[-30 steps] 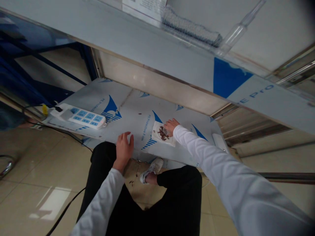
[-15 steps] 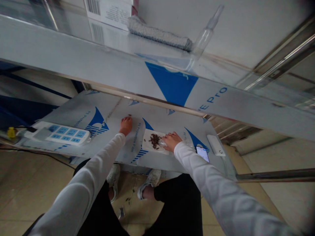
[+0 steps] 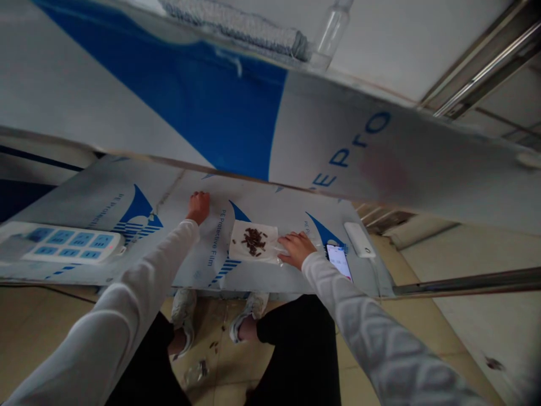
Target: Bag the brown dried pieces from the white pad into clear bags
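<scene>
Right hand (image 3: pixel 298 248) half-curled at clear plastic (image 3: pixel 282 250), fingers parted; can't tell if pinched. Left hand (image 3: pixel 198 207) curled on shelf (image 3: pixel 291 277), hold hidden. Brown bits (image 3: pixel 254 241) heaped on paper (image 3: pixel 270 232), one stray apart; dark specks (image 3: pixel 214 345) left on floor (image 3: pixel 236 369).

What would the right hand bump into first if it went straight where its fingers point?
The right hand would probably meet the white sheet, then the brown pieces on it; its height is unclear.
</scene>
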`<action>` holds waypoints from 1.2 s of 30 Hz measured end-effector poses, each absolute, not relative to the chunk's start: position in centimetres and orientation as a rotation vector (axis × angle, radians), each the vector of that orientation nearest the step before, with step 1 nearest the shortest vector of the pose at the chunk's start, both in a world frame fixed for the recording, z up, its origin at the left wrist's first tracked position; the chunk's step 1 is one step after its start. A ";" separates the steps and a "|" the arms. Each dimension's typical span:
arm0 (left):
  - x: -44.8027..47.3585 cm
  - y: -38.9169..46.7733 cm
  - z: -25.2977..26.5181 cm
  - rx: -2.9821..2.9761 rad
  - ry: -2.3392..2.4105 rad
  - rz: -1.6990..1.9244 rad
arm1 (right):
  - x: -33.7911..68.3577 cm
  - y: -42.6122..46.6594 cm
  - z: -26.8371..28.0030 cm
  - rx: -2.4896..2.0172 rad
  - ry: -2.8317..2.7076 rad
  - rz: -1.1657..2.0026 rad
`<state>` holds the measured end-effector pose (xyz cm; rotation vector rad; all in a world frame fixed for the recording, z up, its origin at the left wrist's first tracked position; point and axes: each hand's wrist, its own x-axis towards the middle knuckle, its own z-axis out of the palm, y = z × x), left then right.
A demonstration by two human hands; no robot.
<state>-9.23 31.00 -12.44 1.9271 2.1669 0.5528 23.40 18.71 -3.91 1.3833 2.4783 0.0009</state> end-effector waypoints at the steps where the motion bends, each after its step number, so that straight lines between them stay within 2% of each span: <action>1: -8.5 30.4 -12.2 1.909 2.162 0.595 | 23.2 19.0 -4.1 1.394 2.477 0.000; 5: -3.3 25.9 -12.2 1.893 2.036 0.763 | 21.6 20.5 -5.1 1.408 2.475 -0.011; 11: 3.1 18.5 -14.2 1.910 1.815 0.794 | 18.9 22.3 -6.7 1.326 2.476 -0.004; 23: 3.5 16.7 -13.4 1.679 1.860 1.054 | 16.6 23.0 -5.7 1.247 2.579 0.093; 29: 3.4 14.2 -11.9 1.396 1.638 1.235 | 17.2 21.5 -4.6 1.522 2.608 0.048; 32: 3.9 12.9 -10.4 1.278 1.436 1.278 | 17.0 18.6 -4.7 1.866 2.671 -0.186; 34: 4.0 12.1 -9.5 1.205 1.348 1.315 | 17.0 16.2 -5.0 2.124 2.762 -0.564; 36: 3.8 11.4 -8.7 1.141 1.304 1.338 | 17.1 13.8 -5.4 2.259 2.799 -1.105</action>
